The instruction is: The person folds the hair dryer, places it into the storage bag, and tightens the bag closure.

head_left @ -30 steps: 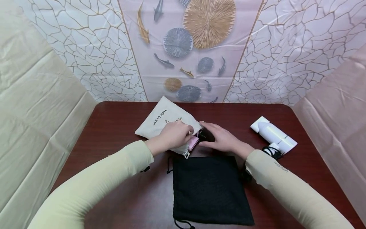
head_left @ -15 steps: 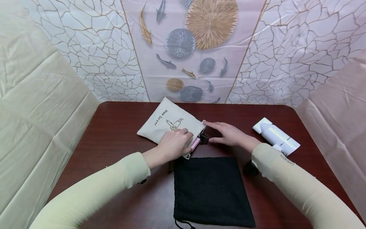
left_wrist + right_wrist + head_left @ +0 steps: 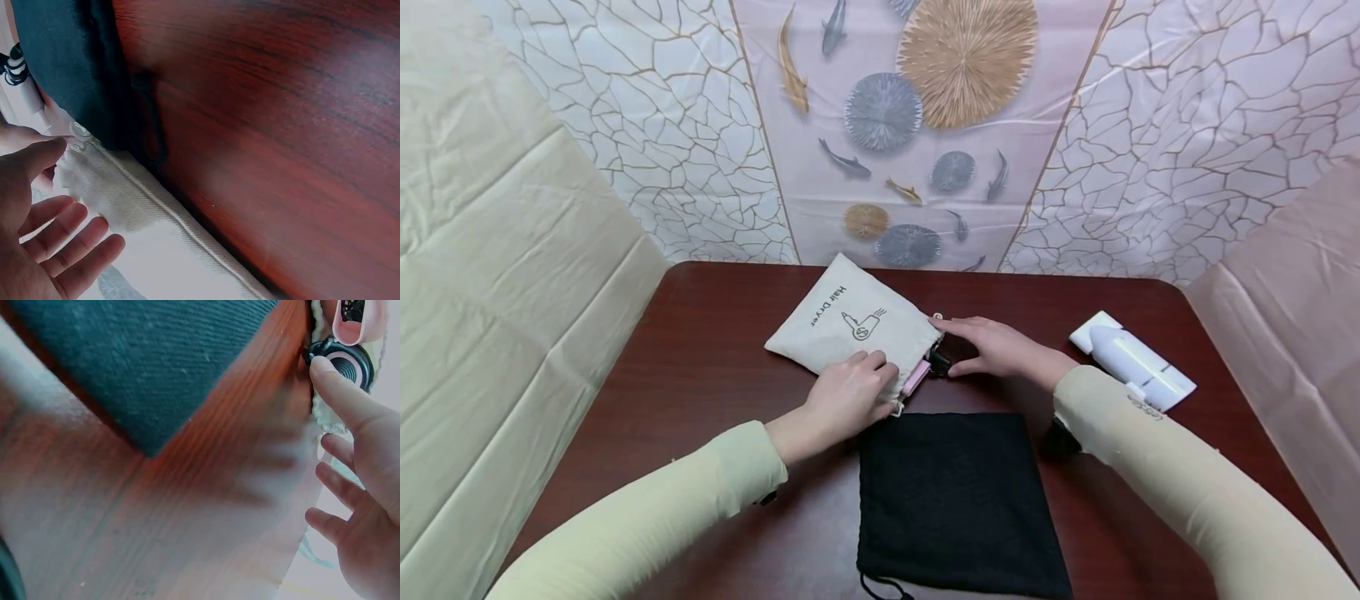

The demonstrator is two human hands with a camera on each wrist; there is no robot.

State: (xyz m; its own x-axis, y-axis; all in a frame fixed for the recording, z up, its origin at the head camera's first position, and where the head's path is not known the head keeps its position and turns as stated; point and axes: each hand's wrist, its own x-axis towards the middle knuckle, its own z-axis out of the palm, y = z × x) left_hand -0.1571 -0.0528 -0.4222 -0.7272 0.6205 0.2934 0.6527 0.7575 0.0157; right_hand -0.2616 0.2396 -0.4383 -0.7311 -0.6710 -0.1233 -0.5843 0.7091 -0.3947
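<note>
A white cloth drawstring bag [image 3: 868, 321], printed "Hair Dryer" with a dryer drawing, lies slanted near the table's far side. From its mouth show the end of a pink hair dryer [image 3: 915, 378] and a black round part [image 3: 939, 363], ringed with pink in the right wrist view. My left hand [image 3: 850, 392] rests at the bag's near edge, thumb by the mouth's corner, fingers loosely bent and apart from the thumb [image 3: 47, 153]. The right hand [image 3: 996, 348] reaches to the mouth's other side. Its thumb [image 3: 340, 387] touches the black part; the fingers spread along the bag.
A black drawstring bag [image 3: 962, 500] lies flat in front of the white one, its cord [image 3: 883, 586] trailing at the near left corner. A white device [image 3: 1138, 362] lies at the table's right. Cloth walls [image 3: 1262, 292] enclose the table [image 3: 722, 333] at the sides and back.
My left hand has moved off the bag's mouth down to its near edge, uncovering the dryer print. The black part sits deeper in the bag, and the right hand has drawn slightly back.
</note>
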